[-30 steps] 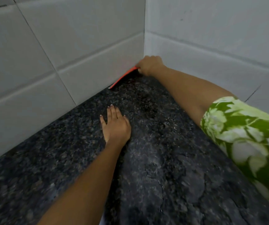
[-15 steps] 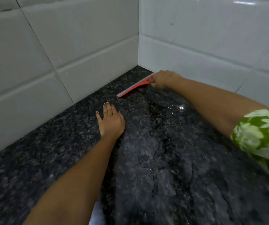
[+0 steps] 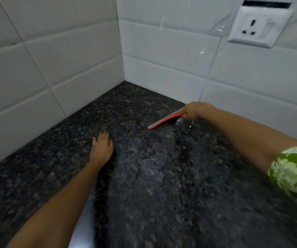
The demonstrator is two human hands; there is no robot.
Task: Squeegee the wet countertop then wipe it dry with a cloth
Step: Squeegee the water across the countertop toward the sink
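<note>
A dark speckled granite countertop fills the lower view and runs into a tiled corner. A film of water lies on its middle and right part. My right hand is closed on the handle of an orange squeegee with a grey rubber edge. The blade rests on the counter, close to the right wall. My left hand lies flat on the counter to the left of the water, fingers slightly bent and holding nothing. No cloth shows in the frame.
White tiled walls meet at the corner behind the counter. A white wall socket sits high on the right wall. A green and white patterned sleeve covers my right upper arm.
My right hand has drawn the squeegee out of the corner, along the right wall and toward me. My left hand has stayed pressed on the counter.
</note>
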